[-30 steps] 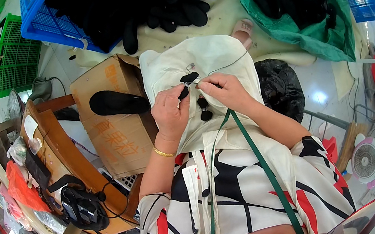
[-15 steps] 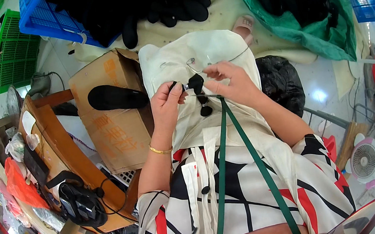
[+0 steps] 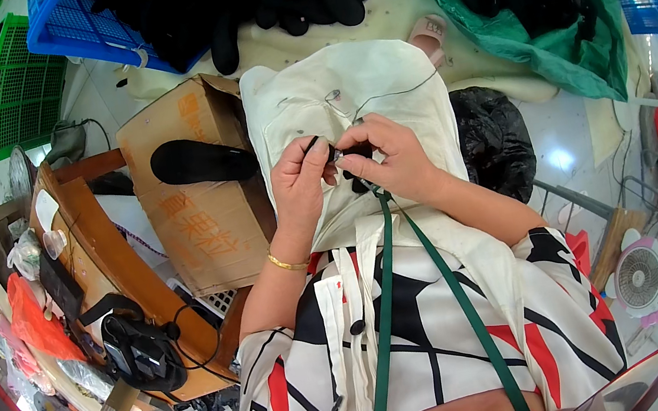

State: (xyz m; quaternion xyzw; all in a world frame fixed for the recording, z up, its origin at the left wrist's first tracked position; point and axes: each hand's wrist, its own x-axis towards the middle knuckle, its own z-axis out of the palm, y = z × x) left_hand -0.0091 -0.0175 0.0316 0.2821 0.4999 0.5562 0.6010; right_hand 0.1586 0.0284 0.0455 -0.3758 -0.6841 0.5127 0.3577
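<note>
Over the white apron (image 3: 281,108) on my lap, my two hands are close together, fingertips nearly meeting. My left hand (image 3: 299,175) is closed in a pinch on a small piece of black fabric (image 3: 312,145), of which only an edge shows. Thumb and fingers of my right hand (image 3: 391,157) are closed at the same black piece, beside a small shiny bit between the fingertips; what they grip is mostly hidden. A green neck cord (image 3: 388,283) hangs down to just below my right hand, where its end meets something dark I cannot make out.
A black sole-shaped piece (image 3: 202,161) lies on the cardboard box (image 3: 192,229) at left. Ahead are a blue crate (image 3: 75,39) with black pieces and a green sack (image 3: 527,56) of more. A black plastic bag (image 3: 494,141) sits right; a wooden table (image 3: 132,284) stands left.
My right hand has moved left and closed in toward my left hand; its fingers, spread before, are now pinched together. The black piece that hung between the hands is now mostly covered.
</note>
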